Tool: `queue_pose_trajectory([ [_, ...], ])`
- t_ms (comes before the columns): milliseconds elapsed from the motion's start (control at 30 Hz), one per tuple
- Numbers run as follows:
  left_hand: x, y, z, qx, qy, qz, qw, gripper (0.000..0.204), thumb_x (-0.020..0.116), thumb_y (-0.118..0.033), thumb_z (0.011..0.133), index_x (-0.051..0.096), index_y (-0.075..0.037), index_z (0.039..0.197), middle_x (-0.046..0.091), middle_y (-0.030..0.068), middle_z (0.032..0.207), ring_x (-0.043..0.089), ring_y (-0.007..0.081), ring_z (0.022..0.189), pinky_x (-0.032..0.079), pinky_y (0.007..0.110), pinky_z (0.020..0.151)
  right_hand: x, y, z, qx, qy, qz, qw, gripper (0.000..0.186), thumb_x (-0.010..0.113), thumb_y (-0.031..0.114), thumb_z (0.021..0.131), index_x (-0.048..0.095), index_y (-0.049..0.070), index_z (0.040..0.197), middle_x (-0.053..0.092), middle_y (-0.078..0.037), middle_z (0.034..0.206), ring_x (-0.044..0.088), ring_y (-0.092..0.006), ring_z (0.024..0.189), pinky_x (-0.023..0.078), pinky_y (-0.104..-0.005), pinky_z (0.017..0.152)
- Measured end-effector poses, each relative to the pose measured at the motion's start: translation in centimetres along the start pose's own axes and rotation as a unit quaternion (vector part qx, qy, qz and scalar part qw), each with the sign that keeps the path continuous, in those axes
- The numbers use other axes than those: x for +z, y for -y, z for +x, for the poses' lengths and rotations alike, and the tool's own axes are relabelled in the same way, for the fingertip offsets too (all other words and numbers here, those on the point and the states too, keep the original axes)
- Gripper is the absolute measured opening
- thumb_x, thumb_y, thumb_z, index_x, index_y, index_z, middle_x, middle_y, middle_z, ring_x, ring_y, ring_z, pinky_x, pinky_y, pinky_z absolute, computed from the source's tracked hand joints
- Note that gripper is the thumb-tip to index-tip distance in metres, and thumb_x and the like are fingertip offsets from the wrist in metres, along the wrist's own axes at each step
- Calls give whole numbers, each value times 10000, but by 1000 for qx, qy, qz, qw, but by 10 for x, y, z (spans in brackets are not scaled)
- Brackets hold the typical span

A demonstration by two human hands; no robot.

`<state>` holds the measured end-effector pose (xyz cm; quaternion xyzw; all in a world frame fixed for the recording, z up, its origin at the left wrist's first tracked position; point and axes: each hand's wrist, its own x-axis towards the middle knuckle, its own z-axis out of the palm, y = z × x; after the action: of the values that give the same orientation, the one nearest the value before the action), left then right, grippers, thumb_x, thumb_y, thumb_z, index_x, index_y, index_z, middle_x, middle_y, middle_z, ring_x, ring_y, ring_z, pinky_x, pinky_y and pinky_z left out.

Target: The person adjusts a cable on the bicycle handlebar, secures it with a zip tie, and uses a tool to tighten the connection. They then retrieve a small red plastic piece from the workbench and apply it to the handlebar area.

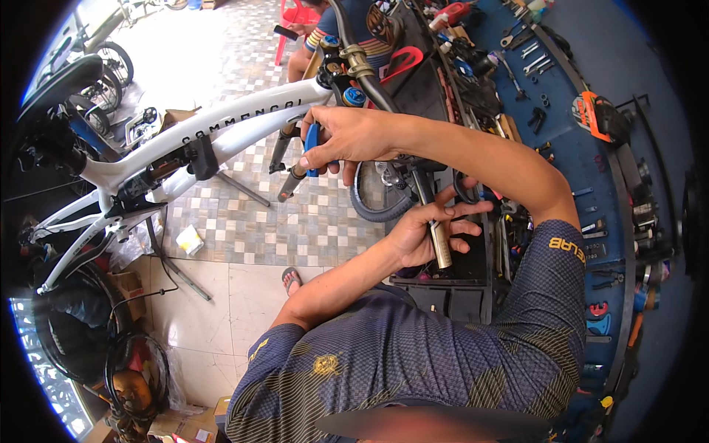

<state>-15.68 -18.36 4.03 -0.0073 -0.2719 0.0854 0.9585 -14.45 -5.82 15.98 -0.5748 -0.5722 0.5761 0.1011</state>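
Note:
My right hand (343,136) reaches across to the left, its fingers closed on a blue handle-like piece (313,148) beside the fork leg (290,184); the piece's exact kind is unclear. The white bike frame (244,114) lies left of this hand. My left hand (428,229), with fingers spread, is at the bare bronze-coloured end of the handlebar (441,247). That bar passes across its palm and between thumb and fingers; how firmly they touch is unclear. A black ring-shaped piece (465,190) is by the left index finger.
On the right, a blue workbench (569,148) carries several wrenches and an orange-and-black item (597,118). A seated person (354,33) is beyond the handlebar. A wheel (377,192) stands under my right forearm. Cardboard boxes (185,424) and coiled black tubing (136,376) are at lower left.

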Motion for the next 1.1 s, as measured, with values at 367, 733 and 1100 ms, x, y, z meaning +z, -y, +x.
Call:
queue_pose_trajectory([
  [367,1,-8,2,-4,-2,-3,1000,656,525,-86,958,279,-127,1565,435,254,1509,655,321,1124,638,424,846,-3,-5,8,1,-8,-29,1000,526,766,237,943,419,-22,1242,632,-119,910,598,-137,749,579,-296,502],
  [733,-1,-8,1,-4,-4,-3,1000,679,509,-73,945,260,-100,1576,372,281,1554,647,323,1146,640,441,847,2,-4,5,-7,3,-121,993,437,706,268,986,454,14,1236,629,-97,880,619,-132,687,526,-252,447],
  [1100,-11,-5,0,-18,-36,-15,999,532,506,-59,954,455,-198,1465,385,250,1575,650,303,1133,604,436,821,21,-19,8,-19,-22,-320,947,404,585,327,998,486,53,1278,709,-121,809,694,-272,681,540,-436,604],
])
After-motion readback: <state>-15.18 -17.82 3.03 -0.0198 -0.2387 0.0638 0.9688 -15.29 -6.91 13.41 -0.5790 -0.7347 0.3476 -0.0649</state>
